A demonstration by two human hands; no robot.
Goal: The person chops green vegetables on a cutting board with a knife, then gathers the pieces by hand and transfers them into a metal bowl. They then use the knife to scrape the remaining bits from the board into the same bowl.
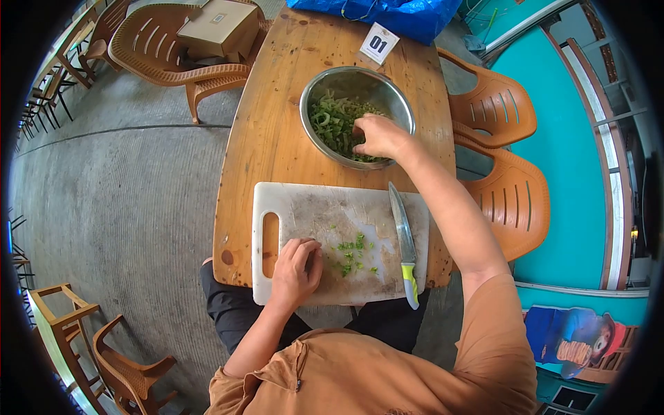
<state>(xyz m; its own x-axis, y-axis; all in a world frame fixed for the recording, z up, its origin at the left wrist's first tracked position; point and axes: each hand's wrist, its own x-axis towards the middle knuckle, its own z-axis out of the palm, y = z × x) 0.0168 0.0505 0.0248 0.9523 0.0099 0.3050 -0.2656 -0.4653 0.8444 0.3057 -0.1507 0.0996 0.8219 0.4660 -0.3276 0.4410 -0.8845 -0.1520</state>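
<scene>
My right hand (380, 137) is inside a steel mixing bowl (398, 104), just at the chopped green leaves (335, 121) that fill its bottom. Its thumb and fingers are apart, and I see nothing held between them. On the white cutting board (311, 200) rests my left hand (297, 268), fingers curled in and pressed together; whatever may be under them is hidden. A few green scraps (351, 256) lie scattered on the board beside that hand. Along the board's right side lies a kitchen knife (403, 238), its green and grey handle toward me.
The wooden table (266, 131) carries a number card (378, 44) marked 01 and a blue plastic bag (408, 17) at its far end. Orange chairs (508, 197) flank its right side. At the left, a cardboard box (220, 29) sits on another chair (149, 45).
</scene>
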